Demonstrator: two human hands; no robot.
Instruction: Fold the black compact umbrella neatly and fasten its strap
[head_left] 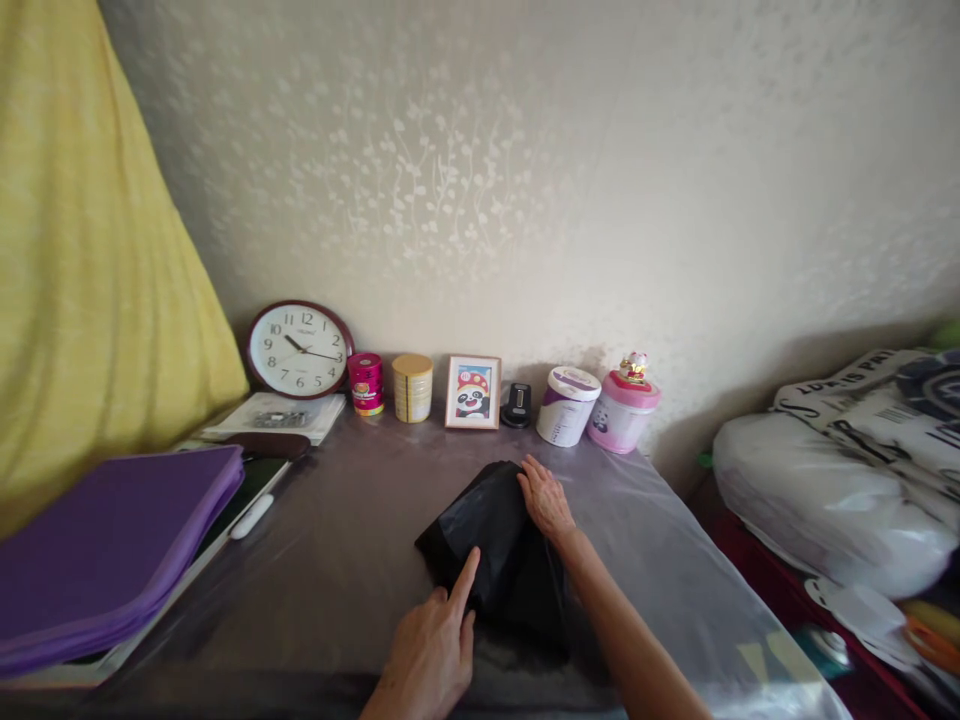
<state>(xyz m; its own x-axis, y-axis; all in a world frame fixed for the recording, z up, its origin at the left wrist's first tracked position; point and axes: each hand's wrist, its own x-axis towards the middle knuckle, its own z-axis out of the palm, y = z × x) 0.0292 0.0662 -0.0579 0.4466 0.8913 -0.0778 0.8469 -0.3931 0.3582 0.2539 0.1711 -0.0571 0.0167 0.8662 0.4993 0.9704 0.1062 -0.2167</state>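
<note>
A black plastic bag (487, 540) lies folded on the grey table (337, 560), near its middle. My left hand (435, 645) presses its stretched index finger onto the bag's near left part; the other fingers are curled in. My right hand (546, 498) lies flat, fingers together and stretched, on the bag's far right edge. Neither hand grips the bag.
Along the wall stand a round clock (299, 349), a red tin (366, 383), a gold tin (412, 387), a framed panda picture (473, 391), a white tub (568, 404) and a pink jar (623, 409). A purple folder (105, 550) lies left; stuffed bags (832, 490) right.
</note>
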